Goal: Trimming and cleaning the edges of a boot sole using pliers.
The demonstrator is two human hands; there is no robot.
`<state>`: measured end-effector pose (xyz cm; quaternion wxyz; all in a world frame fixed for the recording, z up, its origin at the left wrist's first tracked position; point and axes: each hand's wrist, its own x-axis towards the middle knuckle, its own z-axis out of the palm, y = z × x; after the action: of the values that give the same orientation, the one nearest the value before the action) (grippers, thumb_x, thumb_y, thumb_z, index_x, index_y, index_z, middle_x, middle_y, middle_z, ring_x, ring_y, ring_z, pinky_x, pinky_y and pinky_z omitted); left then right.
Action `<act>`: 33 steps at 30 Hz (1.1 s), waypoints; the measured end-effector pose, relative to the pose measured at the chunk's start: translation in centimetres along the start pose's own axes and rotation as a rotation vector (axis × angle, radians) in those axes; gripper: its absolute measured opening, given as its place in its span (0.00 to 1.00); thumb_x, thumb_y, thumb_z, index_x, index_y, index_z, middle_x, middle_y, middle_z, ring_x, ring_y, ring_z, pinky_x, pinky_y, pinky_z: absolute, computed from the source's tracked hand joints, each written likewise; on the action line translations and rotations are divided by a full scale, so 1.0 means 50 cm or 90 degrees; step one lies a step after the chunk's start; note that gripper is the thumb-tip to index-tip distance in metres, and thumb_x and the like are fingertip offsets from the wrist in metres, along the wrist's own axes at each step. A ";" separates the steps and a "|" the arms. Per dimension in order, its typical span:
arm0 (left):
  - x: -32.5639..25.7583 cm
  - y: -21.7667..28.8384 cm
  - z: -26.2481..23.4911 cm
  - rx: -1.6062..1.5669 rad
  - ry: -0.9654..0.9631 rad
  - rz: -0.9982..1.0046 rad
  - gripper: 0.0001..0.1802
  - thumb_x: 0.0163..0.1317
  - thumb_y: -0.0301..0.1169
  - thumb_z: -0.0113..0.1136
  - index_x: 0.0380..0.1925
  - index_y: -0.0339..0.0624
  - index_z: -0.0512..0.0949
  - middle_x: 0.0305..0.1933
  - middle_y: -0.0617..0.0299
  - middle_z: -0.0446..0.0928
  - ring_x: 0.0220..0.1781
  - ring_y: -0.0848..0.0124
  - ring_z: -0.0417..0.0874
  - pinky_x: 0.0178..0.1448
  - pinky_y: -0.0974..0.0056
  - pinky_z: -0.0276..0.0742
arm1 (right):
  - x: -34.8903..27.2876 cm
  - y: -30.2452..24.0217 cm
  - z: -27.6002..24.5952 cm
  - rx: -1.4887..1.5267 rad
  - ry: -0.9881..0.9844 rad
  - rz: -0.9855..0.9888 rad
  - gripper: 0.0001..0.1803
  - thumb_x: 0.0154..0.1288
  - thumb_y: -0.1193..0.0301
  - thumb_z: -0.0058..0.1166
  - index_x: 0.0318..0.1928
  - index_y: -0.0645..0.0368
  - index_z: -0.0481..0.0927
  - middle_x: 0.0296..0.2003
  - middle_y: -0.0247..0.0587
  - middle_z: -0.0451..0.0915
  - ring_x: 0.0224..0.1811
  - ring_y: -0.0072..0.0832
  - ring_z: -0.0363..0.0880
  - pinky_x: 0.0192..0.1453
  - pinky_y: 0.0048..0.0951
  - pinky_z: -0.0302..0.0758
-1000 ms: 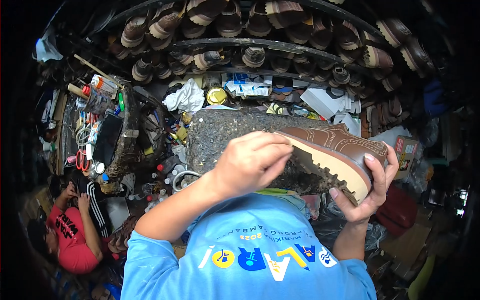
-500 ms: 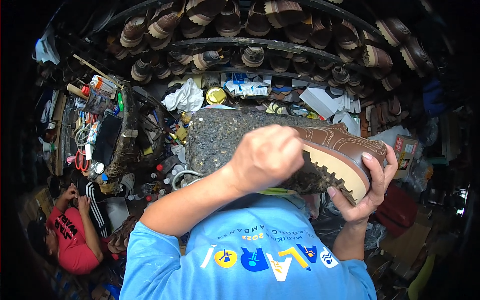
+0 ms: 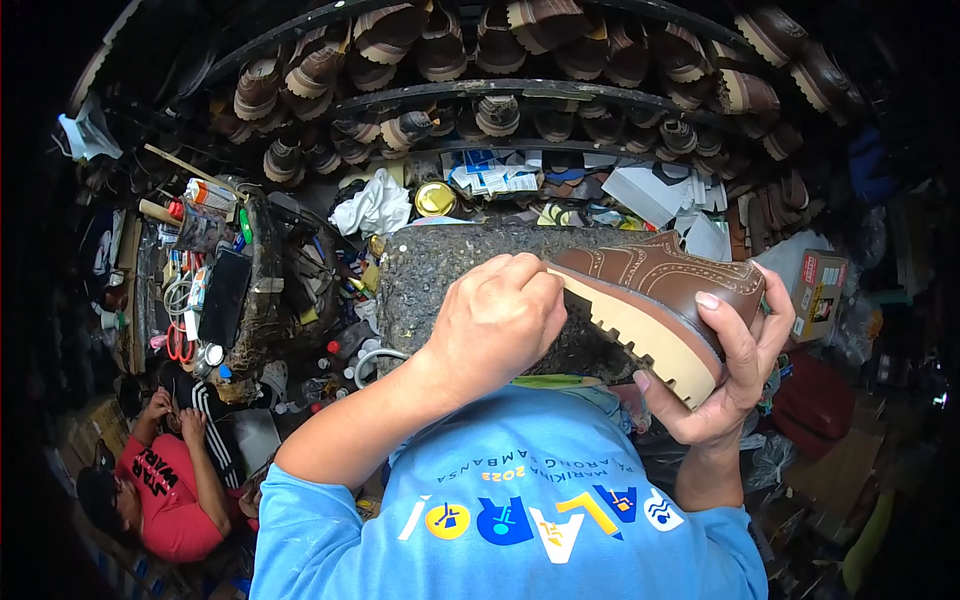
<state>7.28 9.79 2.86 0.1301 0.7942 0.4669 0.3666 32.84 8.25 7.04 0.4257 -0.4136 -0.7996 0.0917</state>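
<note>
A brown leather brogue shoe [image 3: 655, 290] with a cream, lugged sole is tilted sideways in front of my chest. My right hand [image 3: 735, 350] grips its heel end, thumb on the sole's edge and fingers over the leather. Curled into a fist, my left hand [image 3: 500, 315] is up against the toe end. Whatever its fingers close on is hidden. Under both lies a dark, rough-crusted work block [image 3: 430, 260], its surface partly covered by my left hand and the shoe.
Racks of brown shoes [image 3: 440, 45] line the back. A cluttered tool tray [image 3: 195, 290] stands at the left, near red-handled scissors [image 3: 180, 345]. A gold tin [image 3: 435, 198] and white cloth [image 3: 375, 203] lie behind the block. Another person in a red shirt [image 3: 175, 490] sits lower left.
My left fist has shifted left and slightly down. The shoe's toe end has moved left too, and more of the sole's side shows. My right hand still holds the heel.
</note>
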 end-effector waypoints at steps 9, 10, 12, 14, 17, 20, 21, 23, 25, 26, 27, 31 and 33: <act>-0.004 -0.028 -0.009 0.119 -0.049 -0.109 0.07 0.58 0.25 0.66 0.28 0.39 0.76 0.30 0.47 0.79 0.33 0.47 0.84 0.39 0.47 0.82 | 0.010 -0.003 0.001 -0.022 -0.007 -0.014 0.42 0.40 0.59 0.79 0.61 0.51 0.83 0.71 0.59 0.55 0.58 0.49 0.78 0.60 0.45 0.80; -0.027 -0.054 -0.017 0.157 -0.057 -0.140 0.06 0.58 0.25 0.66 0.29 0.38 0.76 0.29 0.48 0.79 0.33 0.47 0.85 0.38 0.47 0.82 | 0.008 0.001 -0.003 -0.022 -0.002 -0.008 0.42 0.40 0.59 0.79 0.61 0.51 0.83 0.71 0.59 0.55 0.58 0.49 0.78 0.60 0.45 0.80; -0.094 -0.099 -0.043 0.204 -0.104 -0.197 0.06 0.58 0.25 0.66 0.30 0.38 0.77 0.31 0.47 0.79 0.35 0.47 0.85 0.39 0.47 0.82 | 0.010 0.013 -0.012 -0.031 -0.019 0.040 0.43 0.40 0.59 0.79 0.62 0.52 0.83 0.69 0.61 0.60 0.63 0.51 0.75 0.62 0.46 0.79; -0.188 -0.100 -0.067 0.240 -0.199 -0.270 0.07 0.57 0.26 0.67 0.35 0.36 0.80 0.37 0.47 0.80 0.41 0.48 0.85 0.45 0.48 0.82 | 0.022 0.022 -0.019 -0.035 -0.023 0.046 0.43 0.40 0.60 0.78 0.63 0.53 0.82 0.67 0.61 0.63 0.65 0.51 0.72 0.64 0.47 0.78; -0.322 -0.060 -0.079 0.300 -0.216 -0.249 0.18 0.55 0.26 0.67 0.47 0.36 0.84 0.56 0.45 0.80 0.54 0.49 0.82 0.57 0.48 0.79 | 0.032 0.033 -0.023 -0.029 -0.028 0.062 0.43 0.40 0.61 0.78 0.63 0.54 0.82 0.62 0.61 0.71 0.72 0.51 0.64 0.67 0.48 0.75; -0.370 -0.026 -0.087 0.345 -0.253 -0.229 0.32 0.49 0.24 0.70 0.59 0.37 0.81 0.65 0.42 0.77 0.60 0.45 0.81 0.66 0.45 0.75 | 0.045 0.045 -0.018 0.003 -0.022 0.057 0.44 0.38 0.64 0.78 0.64 0.54 0.82 0.65 0.55 0.68 0.67 0.45 0.72 0.68 0.44 0.75; -0.374 -0.018 -0.089 0.360 -0.256 -0.247 0.33 0.49 0.24 0.70 0.60 0.37 0.81 0.63 0.43 0.78 0.58 0.46 0.81 0.65 0.45 0.75 | 0.044 0.043 -0.017 0.006 -0.026 0.059 0.44 0.38 0.64 0.78 0.64 0.54 0.82 0.65 0.55 0.68 0.67 0.45 0.72 0.68 0.44 0.75; -0.380 -0.021 -0.095 0.372 -0.283 -0.279 0.35 0.48 0.24 0.70 0.62 0.38 0.81 0.61 0.44 0.79 0.56 0.47 0.81 0.63 0.45 0.76 | 0.049 0.046 -0.012 0.048 -0.012 0.076 0.45 0.38 0.65 0.78 0.64 0.54 0.82 0.66 0.54 0.66 0.65 0.44 0.75 0.69 0.43 0.75; -0.378 -0.024 -0.106 0.385 -0.310 -0.309 0.36 0.48 0.24 0.70 0.63 0.38 0.80 0.59 0.46 0.79 0.53 0.48 0.82 0.62 0.45 0.76 | 0.048 0.046 -0.013 0.067 -0.014 0.088 0.45 0.37 0.65 0.79 0.64 0.54 0.82 0.66 0.55 0.66 0.65 0.42 0.75 0.69 0.42 0.75; -0.362 -0.027 -0.118 0.344 -0.347 -0.331 0.37 0.47 0.24 0.69 0.64 0.38 0.80 0.56 0.47 0.80 0.50 0.49 0.82 0.60 0.46 0.77 | 0.047 0.047 -0.014 0.060 -0.020 0.080 0.45 0.38 0.65 0.79 0.64 0.54 0.82 0.66 0.56 0.65 0.65 0.43 0.75 0.69 0.42 0.75; -0.342 -0.030 -0.133 0.303 -0.384 -0.352 0.38 0.47 0.24 0.69 0.65 0.38 0.79 0.53 0.49 0.81 0.48 0.50 0.82 0.58 0.47 0.78 | 0.046 0.047 -0.015 0.053 -0.025 0.073 0.45 0.38 0.65 0.79 0.64 0.54 0.82 0.67 0.56 0.65 0.65 0.43 0.76 0.69 0.42 0.75; -0.253 -0.036 -0.216 -0.007 -0.404 -0.426 0.37 0.48 0.28 0.68 0.65 0.46 0.82 0.40 0.53 0.82 0.43 0.55 0.84 0.51 0.55 0.81 | 0.033 0.046 -0.022 0.030 -0.031 0.053 0.44 0.38 0.64 0.79 0.64 0.54 0.82 0.68 0.57 0.64 0.66 0.45 0.76 0.69 0.43 0.76; -0.227 -0.027 -0.204 -0.097 -0.376 -0.463 0.40 0.48 0.27 0.70 0.68 0.50 0.81 0.39 0.55 0.81 0.41 0.59 0.84 0.48 0.58 0.80 | 0.028 0.047 -0.021 0.047 -0.016 0.044 0.44 0.38 0.63 0.79 0.63 0.53 0.82 0.69 0.58 0.63 0.65 0.46 0.76 0.68 0.44 0.77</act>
<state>-4.12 -0.38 3.99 0.4354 0.6375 0.6294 0.0891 34.60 10.54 7.37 0.4270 -0.4239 -0.7862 0.1408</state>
